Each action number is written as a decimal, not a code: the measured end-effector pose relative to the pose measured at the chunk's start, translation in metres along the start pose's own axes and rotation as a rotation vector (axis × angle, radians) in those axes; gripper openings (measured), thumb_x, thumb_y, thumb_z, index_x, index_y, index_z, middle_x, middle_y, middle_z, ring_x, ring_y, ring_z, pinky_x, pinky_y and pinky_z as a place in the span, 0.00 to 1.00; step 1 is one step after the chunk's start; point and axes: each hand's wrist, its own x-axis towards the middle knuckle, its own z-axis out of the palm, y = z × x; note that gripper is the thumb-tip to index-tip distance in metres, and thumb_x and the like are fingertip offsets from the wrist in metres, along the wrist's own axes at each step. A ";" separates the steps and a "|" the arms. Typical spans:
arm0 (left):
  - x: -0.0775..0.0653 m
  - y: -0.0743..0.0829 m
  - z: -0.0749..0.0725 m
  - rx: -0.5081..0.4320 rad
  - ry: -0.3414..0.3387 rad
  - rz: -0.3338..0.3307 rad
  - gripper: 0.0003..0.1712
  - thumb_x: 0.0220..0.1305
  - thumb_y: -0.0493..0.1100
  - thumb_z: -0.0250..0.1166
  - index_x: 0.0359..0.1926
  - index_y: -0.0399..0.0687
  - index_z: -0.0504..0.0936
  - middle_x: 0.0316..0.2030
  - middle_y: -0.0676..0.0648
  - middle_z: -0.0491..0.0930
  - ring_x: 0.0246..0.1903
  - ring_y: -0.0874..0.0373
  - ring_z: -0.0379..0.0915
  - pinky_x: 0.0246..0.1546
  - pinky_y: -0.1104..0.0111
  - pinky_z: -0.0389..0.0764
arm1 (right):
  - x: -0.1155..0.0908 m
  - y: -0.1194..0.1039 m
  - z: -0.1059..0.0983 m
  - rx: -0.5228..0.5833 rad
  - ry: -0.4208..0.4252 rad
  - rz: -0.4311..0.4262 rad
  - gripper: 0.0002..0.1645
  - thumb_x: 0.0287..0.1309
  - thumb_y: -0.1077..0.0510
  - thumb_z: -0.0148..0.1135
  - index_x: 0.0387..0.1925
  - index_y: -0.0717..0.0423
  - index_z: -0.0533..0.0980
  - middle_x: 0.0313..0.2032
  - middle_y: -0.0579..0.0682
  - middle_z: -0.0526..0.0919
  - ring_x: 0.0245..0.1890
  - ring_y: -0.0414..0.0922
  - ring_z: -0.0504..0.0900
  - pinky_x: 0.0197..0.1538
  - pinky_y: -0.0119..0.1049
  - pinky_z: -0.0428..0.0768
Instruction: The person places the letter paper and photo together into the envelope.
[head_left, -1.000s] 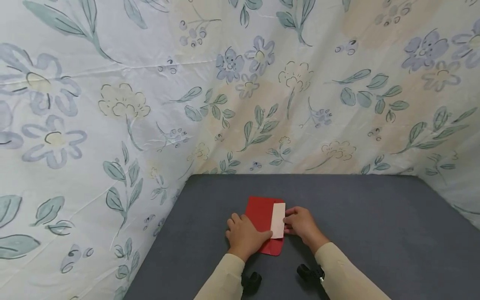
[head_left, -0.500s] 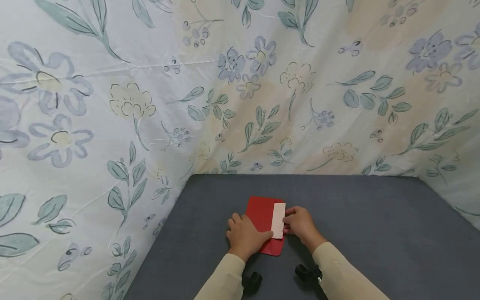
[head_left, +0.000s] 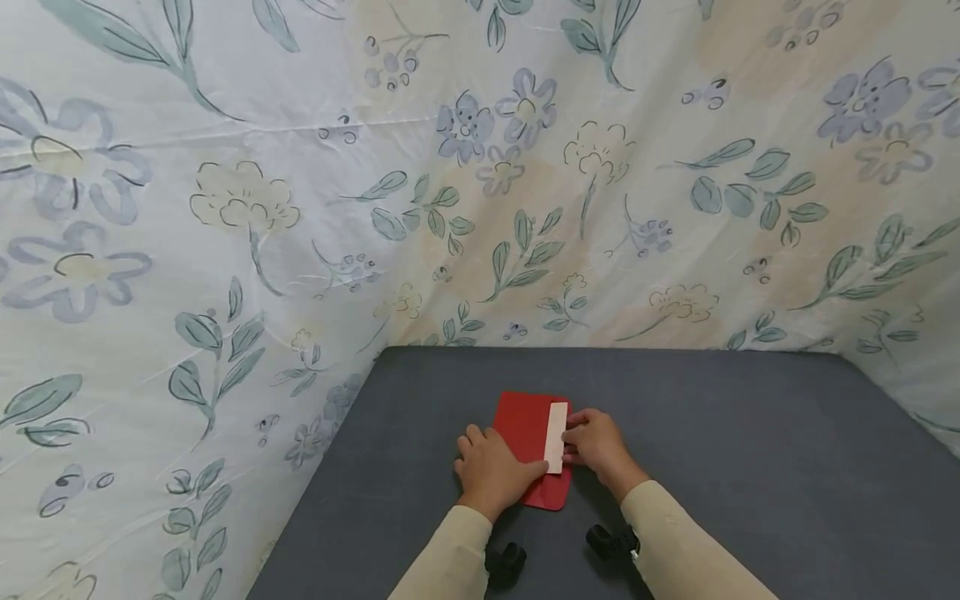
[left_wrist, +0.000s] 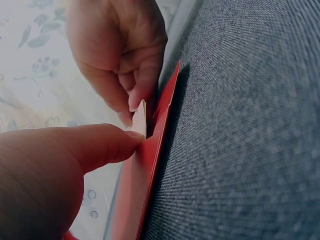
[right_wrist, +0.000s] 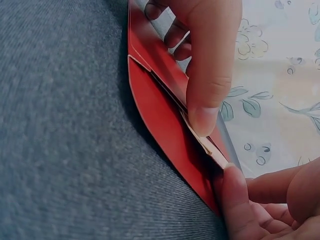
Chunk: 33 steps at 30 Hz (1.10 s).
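Observation:
A red envelope (head_left: 521, 421) lies on the grey table, its flap folded open along the right side. A pale strip of layered paper (head_left: 556, 437) sticks out of its opening; the rest of the paper is hidden inside. Over the envelope's left part my left hand (head_left: 487, 473) holds it, fingers toward its left edge and thumb touching the paper at the opening's rim. With fingertips and thumb, my right hand (head_left: 600, 446) pinches the paper's outer right edge. In the right wrist view, the paper (right_wrist: 214, 151) sits between the envelope's front and the red flap (right_wrist: 157, 110).
The grey tabletop (head_left: 712, 433) extends around the envelope. Floral cloth (head_left: 480, 183) hangs behind the table and along its left and right sides. A black wrist-worn device (head_left: 506, 565) is by the left sleeve and another black device (head_left: 603, 542) by the right.
The pale paper has slid slightly left into the envelope, so its visible strip is narrower. My right hand has shifted a little left with it. The left hand stays nearly in place.

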 end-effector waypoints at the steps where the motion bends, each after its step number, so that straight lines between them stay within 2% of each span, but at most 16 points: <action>1: 0.000 0.000 0.000 -0.001 0.001 -0.001 0.51 0.47 0.73 0.83 0.52 0.33 0.79 0.46 0.39 0.69 0.48 0.44 0.65 0.46 0.41 0.77 | 0.000 0.000 0.001 0.001 0.000 -0.001 0.18 0.74 0.71 0.61 0.61 0.74 0.74 0.42 0.63 0.82 0.33 0.51 0.85 0.36 0.42 0.89; 33: 0.000 0.001 0.001 -0.013 -0.003 0.009 0.50 0.47 0.72 0.82 0.51 0.34 0.78 0.46 0.39 0.69 0.48 0.45 0.65 0.45 0.42 0.78 | 0.004 -0.004 0.013 -0.028 -0.004 -0.001 0.18 0.75 0.68 0.62 0.61 0.74 0.75 0.40 0.62 0.83 0.34 0.50 0.85 0.36 0.42 0.89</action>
